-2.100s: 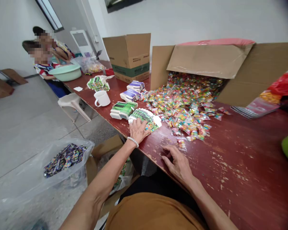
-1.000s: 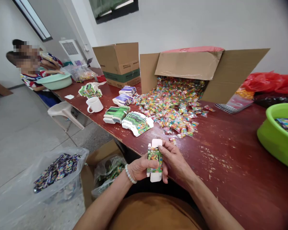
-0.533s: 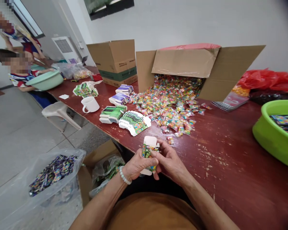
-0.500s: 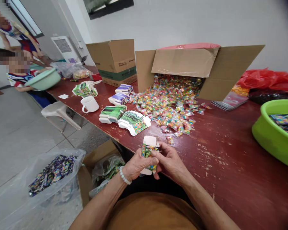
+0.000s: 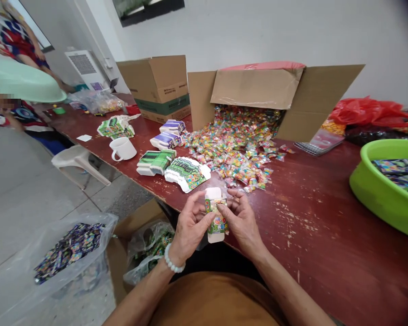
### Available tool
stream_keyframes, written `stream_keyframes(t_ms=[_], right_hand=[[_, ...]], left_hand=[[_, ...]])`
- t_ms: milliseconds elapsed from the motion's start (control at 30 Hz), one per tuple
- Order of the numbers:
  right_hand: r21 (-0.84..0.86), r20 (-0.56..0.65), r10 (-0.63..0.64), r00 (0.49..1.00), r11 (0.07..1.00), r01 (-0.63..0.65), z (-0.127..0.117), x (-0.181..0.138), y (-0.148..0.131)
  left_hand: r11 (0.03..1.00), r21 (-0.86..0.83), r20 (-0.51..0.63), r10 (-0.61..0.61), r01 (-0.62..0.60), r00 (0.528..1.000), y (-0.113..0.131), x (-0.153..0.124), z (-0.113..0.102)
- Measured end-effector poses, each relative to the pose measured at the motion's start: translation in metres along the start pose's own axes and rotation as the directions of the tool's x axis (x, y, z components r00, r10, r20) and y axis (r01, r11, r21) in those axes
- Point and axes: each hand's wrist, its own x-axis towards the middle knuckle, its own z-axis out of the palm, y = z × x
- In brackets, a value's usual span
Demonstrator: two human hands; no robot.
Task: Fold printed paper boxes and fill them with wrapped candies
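Observation:
My left hand [image 5: 193, 224] grips a small printed carton [image 5: 216, 228] by its left side, thumb across the front. The carton is green and colourful, with white flaps sticking out at top and bottom. On its right side my right hand [image 5: 242, 222] has its thumb on the front and its fingers curled at the upper edge. A small pale, colourful bit shows by that thumb, too unclear to name. Just beyond lie a fanned stack of flat green cartons [image 5: 187, 173] and a heap of wrapped candies [image 5: 234, 145], spilling from an open cardboard box [image 5: 255, 86].
A white mug [image 5: 123, 148], more green cartons [image 5: 156, 161] and purple cartons [image 5: 166, 140] stand left. A lime-green tub [image 5: 370, 181] holds packets at right. Below left are a plastic bag of packets [image 5: 71, 246] and a carton box [image 5: 117, 258]. A person holds a pale green basin [image 5: 23, 81].
My left hand has shifted to the carton's side, and the carton's front shows more. The single candy near my right hand no longer shows. At far left, the basin has been raised.

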Motion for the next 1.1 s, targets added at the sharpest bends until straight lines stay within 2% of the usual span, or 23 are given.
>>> stream_keyframes(t_ms=[67, 167, 233, 300, 400, 500, 567, 667, 767, 833, 900, 1000, 1033, 1100], right_hand=[[-0.071, 0.032, -0.049, 0.998, 0.996, 0.051, -0.001, -0.001, 0.001], [-0.279, 0.09, -0.129, 0.988, 0.949, 0.149, -0.011, 0.003, -0.002], [-0.377, 0.137, -0.127, 0.982, 0.91, 0.171, -0.019, 0.009, -0.004], [-0.346, 0.176, -0.033, 0.984, 0.934, 0.093, -0.025, 0.015, -0.004], [-0.143, 0.186, 0.119, 0.975, 0.985, -0.093, -0.029, 0.021, -0.003], [-0.089, 0.246, 0.163, 0.956, 0.985, -0.145, -0.029, 0.02, -0.003], [-0.188, 0.29, 0.125, 0.949, 0.98, -0.072, -0.028, 0.017, -0.004], [-0.343, 0.251, -0.045, 0.967, 0.93, 0.133, -0.026, 0.012, -0.006], [-0.459, 0.286, -0.186, 0.94, 0.835, 0.305, -0.026, 0.01, -0.01], [-0.499, 0.381, -0.185, 0.906, 0.784, 0.37, -0.025, 0.009, -0.013], [-0.474, 0.416, -0.109, 0.903, 0.821, 0.317, -0.023, 0.009, -0.016], [-0.313, 0.372, 0.087, 0.924, 0.949, 0.036, -0.019, 0.011, -0.017], [-0.256, 0.369, 0.144, 0.918, 0.965, -0.049, -0.018, 0.013, -0.016], [-0.199, 0.374, 0.196, 0.906, 0.972, -0.128, -0.016, 0.016, -0.016]], left_hand=[[0.999, 0.042, 0.028, -0.01, 0.009, 1.0, -0.003, 0.002, -0.001], [0.997, 0.052, 0.051, -0.057, 0.055, 0.997, -0.005, 0.007, -0.007], [0.994, 0.044, 0.055, -0.103, 0.101, 0.993, -0.004, 0.01, -0.01], [0.992, 0.057, 0.067, -0.12, 0.116, 0.99, -0.003, 0.013, -0.013], [0.99, 0.126, 0.115, -0.073, 0.059, 0.991, -0.003, 0.015, -0.014], [0.995, 0.094, 0.151, -0.049, 0.035, 0.987, -0.002, 0.016, -0.013], [0.995, -0.037, 0.149, -0.081, 0.087, 0.985, 0.0, 0.015, -0.011], [0.946, -0.228, 0.148, -0.2, 0.23, 0.969, 0.0, 0.013, -0.01], [0.859, -0.267, 0.312, -0.353, 0.438, 0.882, -0.004, 0.01, -0.009], [0.825, -0.259, 0.394, -0.385, 0.503, 0.835, -0.009, 0.009, -0.009], [0.83, -0.261, 0.381, -0.38, 0.492, 0.843, -0.014, 0.009, -0.007], [0.845, -0.239, 0.34, -0.388, 0.478, 0.856, -0.015, 0.01, -0.004], [0.847, -0.228, 0.339, -0.393, 0.48, 0.855, -0.014, 0.011, -0.003], [0.851, -0.203, 0.339, -0.402, 0.484, 0.85, -0.012, 0.011, -0.002]])
